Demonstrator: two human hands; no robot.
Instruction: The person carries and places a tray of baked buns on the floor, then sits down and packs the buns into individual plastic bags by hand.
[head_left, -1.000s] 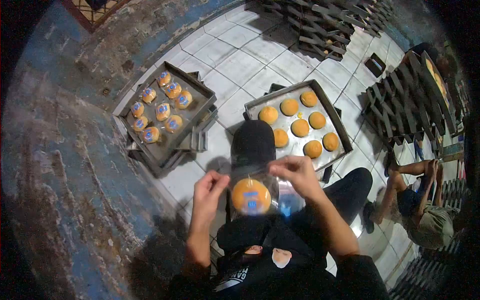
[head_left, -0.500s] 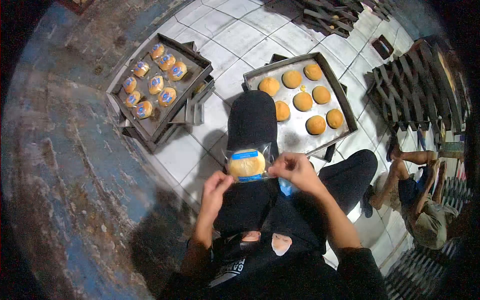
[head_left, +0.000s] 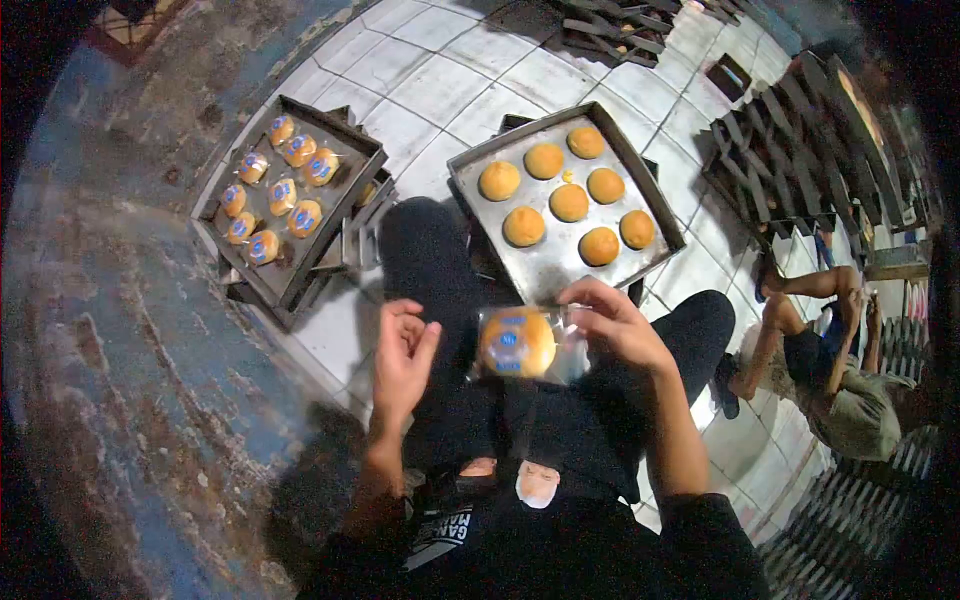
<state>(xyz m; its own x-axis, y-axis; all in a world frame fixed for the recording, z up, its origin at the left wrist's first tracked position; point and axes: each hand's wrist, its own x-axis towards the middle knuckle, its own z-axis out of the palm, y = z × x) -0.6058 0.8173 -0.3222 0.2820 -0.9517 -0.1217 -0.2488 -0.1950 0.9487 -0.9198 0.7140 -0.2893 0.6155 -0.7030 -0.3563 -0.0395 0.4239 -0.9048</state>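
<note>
A round bun in a clear plastic bag (head_left: 518, 342) with blue printing hangs above my lap, a little blurred. My right hand (head_left: 625, 330) pinches the right edge of this bag between thumb and fingers. To the left of the bag, and apart from it, my left hand (head_left: 403, 355) is open with its fingers loosely curled and holds nothing. Beyond my knees, a metal tray (head_left: 545, 272) bears several unwrapped buns (head_left: 569, 203). Several bagged buns (head_left: 283, 196) with blue printing lie on a darker tray (head_left: 335, 215) at the left.
White floor tiles (head_left: 430, 85) lie under the trays. A worn, blue-stained surface (head_left: 130, 350) runs along the left. Stacked dark slatted racks (head_left: 790, 150) stand at the right, with another person (head_left: 850, 400) seated below them in view. My bent knees (head_left: 425, 235) lie close to the trays.
My left hand has let go of the bag and moved left, its fingers opening. The bagged bun has turned, now showing its round blue print, and shifted slightly right with my right hand.
</note>
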